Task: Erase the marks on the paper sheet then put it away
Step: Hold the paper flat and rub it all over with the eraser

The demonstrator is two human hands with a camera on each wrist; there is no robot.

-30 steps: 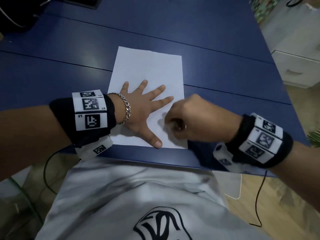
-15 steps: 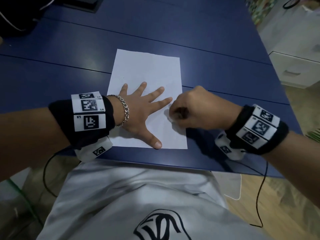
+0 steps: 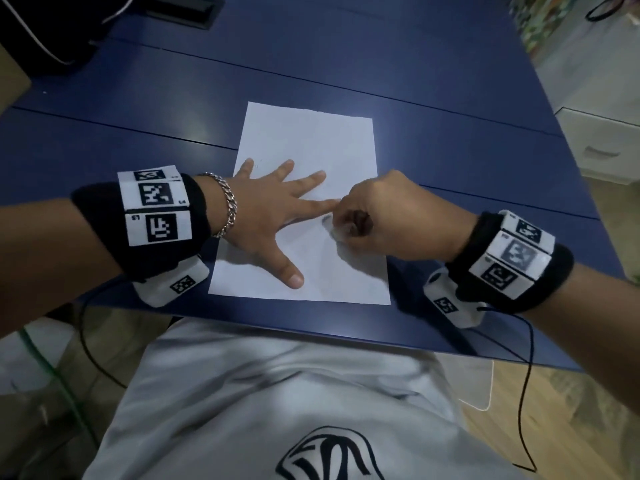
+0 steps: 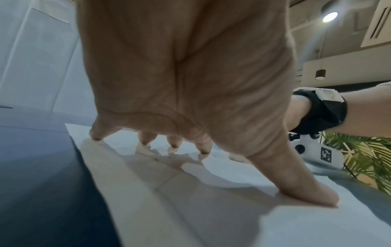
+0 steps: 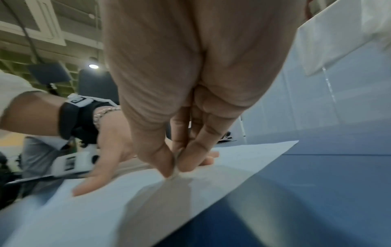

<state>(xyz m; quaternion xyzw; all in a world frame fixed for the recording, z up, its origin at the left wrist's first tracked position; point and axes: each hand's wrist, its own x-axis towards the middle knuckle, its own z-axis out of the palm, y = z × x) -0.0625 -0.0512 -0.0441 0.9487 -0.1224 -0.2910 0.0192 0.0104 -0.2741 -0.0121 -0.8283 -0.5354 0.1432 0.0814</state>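
stage: erasing underway, putting away not begun | paper sheet (image 3: 308, 168) flat on blue table (image 3: 450, 150) | our left hand (image 3: 273, 216) spread, pressing it | right hand (image 3: 374, 216) pinching small eraser (image 5: 174, 174) on sheet

A dark blue table (image 3: 433, 140) carries 1 white paper sheet (image 3: 311, 140) lying flat near its front edge; a black object (image 3: 52, 32) sits at its far left corner.
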